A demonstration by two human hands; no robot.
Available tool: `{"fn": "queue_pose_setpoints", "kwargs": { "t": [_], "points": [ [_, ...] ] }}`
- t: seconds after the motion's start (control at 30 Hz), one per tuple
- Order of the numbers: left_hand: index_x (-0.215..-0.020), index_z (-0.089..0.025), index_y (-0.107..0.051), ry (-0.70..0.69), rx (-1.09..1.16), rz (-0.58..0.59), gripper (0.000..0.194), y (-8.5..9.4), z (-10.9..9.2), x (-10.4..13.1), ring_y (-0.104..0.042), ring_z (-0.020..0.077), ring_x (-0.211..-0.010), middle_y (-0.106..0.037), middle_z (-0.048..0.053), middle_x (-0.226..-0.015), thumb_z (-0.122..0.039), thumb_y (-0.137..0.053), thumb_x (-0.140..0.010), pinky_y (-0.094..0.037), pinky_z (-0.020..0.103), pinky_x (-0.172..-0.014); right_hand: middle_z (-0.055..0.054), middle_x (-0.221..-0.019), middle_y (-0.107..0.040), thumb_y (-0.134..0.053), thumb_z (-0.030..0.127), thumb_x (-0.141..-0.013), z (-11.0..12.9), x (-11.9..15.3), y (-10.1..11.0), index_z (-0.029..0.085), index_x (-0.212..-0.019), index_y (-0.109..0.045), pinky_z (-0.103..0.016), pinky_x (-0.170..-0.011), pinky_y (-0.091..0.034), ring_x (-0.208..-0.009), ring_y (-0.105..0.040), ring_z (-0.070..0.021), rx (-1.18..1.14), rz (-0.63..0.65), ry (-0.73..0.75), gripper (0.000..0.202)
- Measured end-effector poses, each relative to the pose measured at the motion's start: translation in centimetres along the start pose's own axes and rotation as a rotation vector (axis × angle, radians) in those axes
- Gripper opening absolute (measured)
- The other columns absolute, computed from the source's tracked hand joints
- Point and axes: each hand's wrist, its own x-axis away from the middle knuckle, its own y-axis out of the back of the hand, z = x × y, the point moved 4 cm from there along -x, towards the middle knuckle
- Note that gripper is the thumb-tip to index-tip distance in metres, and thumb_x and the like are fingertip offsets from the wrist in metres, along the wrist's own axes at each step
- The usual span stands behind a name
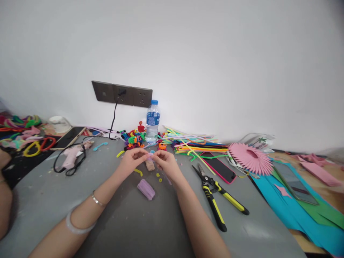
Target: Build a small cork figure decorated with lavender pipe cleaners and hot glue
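Note:
Both hands meet over the middle of the grey table. My left hand point(134, 159), with a silver bracelet and a pale bangle on its arm, pinches a small lilac pipe cleaner piece point(152, 153) between thumb and fingertips. Opposite it, my right hand point(167, 163) pinches the same piece; the fingers hide most of its shape. Just below the fingertips is a small tan piece point(149, 165). Closer to me lies a lilac ribbed bundle point(146, 189). Short yellow scraps point(138, 172) are scattered around it.
Yellow-black pliers point(215, 195) lie on the right, near a pink-edged phone point(219, 167). Behind are a water bottle point(152, 125), pipe cleaners point(199, 145) and small colourful figures point(134, 139). A pink glue gun point(70, 157) with its cord lies left. Another person's arm point(4, 200) shows at the left edge.

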Motion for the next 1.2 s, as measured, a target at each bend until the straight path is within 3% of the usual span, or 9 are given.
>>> {"fn": "queue_pose_setpoints", "kwargs": {
  "t": [0.5, 0.8, 0.97, 1.1, 1.2],
  "points": [
    [-0.071, -0.017, -0.070, 0.061, 0.051, -0.007, 0.036, 0.2, -0.5, 0.2, -0.056, 0.0138, -0.060, -0.067, 0.001, -0.066, -0.052, -0.076, -0.068, -0.046, 0.024, -0.057, 0.008, -0.046, -0.046, -0.080, 0.051, -0.065, -0.1, 0.0, 0.0, 0.017, -0.069, -0.063, -0.021, -0.042, -0.026, -0.041, -0.033, -0.0062, 0.002, 0.005, -0.016, 0.038],
    [-0.069, -0.015, -0.071, 0.143, 0.149, -0.001, 0.036, 0.1, 0.3, 0.2, -0.054, 0.0126, -0.059, -0.065, 0.001, -0.064, -0.050, -0.079, -0.065, -0.041, 0.023, -0.054, 0.007, -0.053, -0.050, -0.080, 0.046, -0.068, -0.1, 0.1, 0.1, 0.017, -0.074, -0.065, -0.020, -0.043, -0.027, -0.044, -0.036, -0.0061, -0.041, 0.019, -0.013, 0.033],
    [-0.070, -0.016, -0.071, 0.171, 0.150, -0.005, 0.032, 0.4, 1.0, 0.2, -0.047, 0.0087, -0.053, -0.062, -0.001, -0.061, -0.046, -0.080, -0.067, -0.033, 0.021, -0.048, 0.002, -0.079, -0.065, -0.080, 0.039, -0.071, 0.8, 1.0, 0.3, 0.019, -0.093, -0.065, -0.017, -0.042, -0.029, -0.048, -0.043, -0.0049, 0.069, 0.214, -0.072, 0.034],
    [-0.072, -0.015, -0.072, 0.207, 0.217, -0.014, 0.032, 0.5, 1.5, 0.0, -0.044, 0.0070, -0.048, -0.063, 0.000, -0.059, -0.045, -0.082, -0.065, -0.032, 0.020, -0.045, 0.002, -0.073, -0.067, -0.075, 0.039, -0.077, 1.5, 1.5, 1.5, 0.019, -0.101, -0.062, -0.018, -0.041, -0.033, -0.044, -0.047, -0.0064, 0.166, 0.302, -0.111, 0.034],
    [-0.069, -0.015, -0.072, 0.251, 0.304, -0.035, 0.034, 0.4, 1.3, 0.0, -0.049, 0.0074, -0.050, -0.065, 0.000, -0.058, -0.044, -0.086, -0.059, -0.037, 0.020, -0.047, 0.002, -0.073, -0.067, -0.071, 0.036, -0.082, 2.2, 1.6, 2.3, 0.020, -0.106, -0.062, -0.018, -0.044, -0.034, -0.046, -0.049, -0.0062, 0.072, 0.334, -0.064, 0.030]
  ]
}}
